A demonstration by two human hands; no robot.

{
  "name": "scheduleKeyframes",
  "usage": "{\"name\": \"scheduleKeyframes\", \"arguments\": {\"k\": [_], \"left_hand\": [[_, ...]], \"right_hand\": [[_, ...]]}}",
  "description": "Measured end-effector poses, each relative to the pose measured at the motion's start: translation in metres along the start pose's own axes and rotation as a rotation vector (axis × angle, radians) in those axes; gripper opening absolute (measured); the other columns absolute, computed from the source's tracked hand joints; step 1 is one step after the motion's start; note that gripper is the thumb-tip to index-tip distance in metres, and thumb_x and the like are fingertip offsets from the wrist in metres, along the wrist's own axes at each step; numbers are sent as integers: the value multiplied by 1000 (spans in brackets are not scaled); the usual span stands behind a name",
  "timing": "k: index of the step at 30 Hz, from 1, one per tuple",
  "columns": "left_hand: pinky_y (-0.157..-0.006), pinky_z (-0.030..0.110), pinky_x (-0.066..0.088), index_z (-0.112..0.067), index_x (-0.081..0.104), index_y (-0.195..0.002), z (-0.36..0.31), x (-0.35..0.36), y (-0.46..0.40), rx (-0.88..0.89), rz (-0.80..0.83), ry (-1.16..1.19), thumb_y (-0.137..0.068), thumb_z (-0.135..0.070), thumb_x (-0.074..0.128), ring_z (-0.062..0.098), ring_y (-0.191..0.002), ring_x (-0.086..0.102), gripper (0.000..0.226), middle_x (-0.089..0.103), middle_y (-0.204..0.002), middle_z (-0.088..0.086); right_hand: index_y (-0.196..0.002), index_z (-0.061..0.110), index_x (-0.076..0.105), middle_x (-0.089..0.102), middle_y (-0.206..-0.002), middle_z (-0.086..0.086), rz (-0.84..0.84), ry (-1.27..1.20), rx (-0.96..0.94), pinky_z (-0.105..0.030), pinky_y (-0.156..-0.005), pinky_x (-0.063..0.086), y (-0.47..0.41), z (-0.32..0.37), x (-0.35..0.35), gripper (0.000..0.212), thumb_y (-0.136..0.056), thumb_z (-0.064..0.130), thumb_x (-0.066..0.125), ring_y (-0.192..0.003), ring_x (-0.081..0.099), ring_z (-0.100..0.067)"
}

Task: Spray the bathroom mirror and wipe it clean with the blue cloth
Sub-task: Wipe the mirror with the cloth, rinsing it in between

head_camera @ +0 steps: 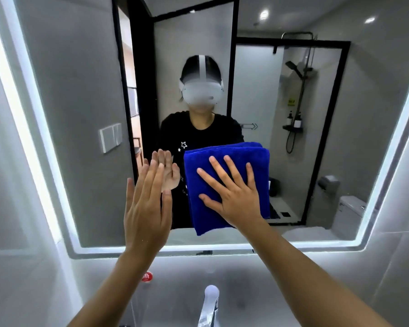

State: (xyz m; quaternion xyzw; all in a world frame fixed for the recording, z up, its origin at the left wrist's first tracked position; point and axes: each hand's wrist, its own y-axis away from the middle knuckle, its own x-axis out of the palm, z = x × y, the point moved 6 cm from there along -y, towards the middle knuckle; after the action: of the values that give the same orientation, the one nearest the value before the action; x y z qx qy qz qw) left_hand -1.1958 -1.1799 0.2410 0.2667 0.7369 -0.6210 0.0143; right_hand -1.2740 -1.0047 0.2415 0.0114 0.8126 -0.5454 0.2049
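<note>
The cloth (224,182) lies flat on the mirror (76,114) — right hand (232,197) on it. Left hand (147,208) just beside, leftward; the faucet (209,305) stands below.

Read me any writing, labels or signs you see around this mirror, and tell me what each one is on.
Red round sticker on the wall below the mirror: white characters, too blurred to read.
Yellow label reflected on the shower wall: too small to read.
Reflected glass door: an arrow mark, no words.

Home bathroom, lit-edge mirror (80,90) over tap (209,308), reflected shower (295,69), toilet (350,213), grey tiles
</note>
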Motion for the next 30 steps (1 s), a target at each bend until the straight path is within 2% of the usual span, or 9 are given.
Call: {"name": "scheduleKeyframes", "arguments": {"k": [7,16,23,30], "left_hand": [[-122,33,2,-13,32,-149,-45,28,3,5,50,-5,-100,-22,32,16,-148,18,50,29,-157,3],[-122,39,5,-12,34,-149,-110,72,21,23,111,-3,-100,-25,32,14,-149,15,51,29,-157,3],[-121,44,8,-14,32,-150,-154,107,42,48,164,-11,-98,-28,40,14,-148,17,54,28,-157,1],[-121,41,10,-13,36,-148,-182,130,54,64,179,-2,-99,-30,39,13,-147,20,52,31,-156,0]], "right_hand": [[-148,41,26,17,-158,9,-20,6,23,-50,-119,1,22,-57,-7,62,-92,64,41,-147,18,-20],[-147,40,29,27,-157,5,-16,6,52,-53,-118,5,62,-141,-13,62,-92,63,42,-146,19,-22],[-147,40,27,25,-157,5,-61,29,70,-55,-116,11,97,-202,-14,60,-94,64,38,-146,21,-24],[-147,39,27,26,-156,4,-77,16,99,-58,-116,12,127,-236,-8,60,-93,63,40,-150,4,-18]]}}
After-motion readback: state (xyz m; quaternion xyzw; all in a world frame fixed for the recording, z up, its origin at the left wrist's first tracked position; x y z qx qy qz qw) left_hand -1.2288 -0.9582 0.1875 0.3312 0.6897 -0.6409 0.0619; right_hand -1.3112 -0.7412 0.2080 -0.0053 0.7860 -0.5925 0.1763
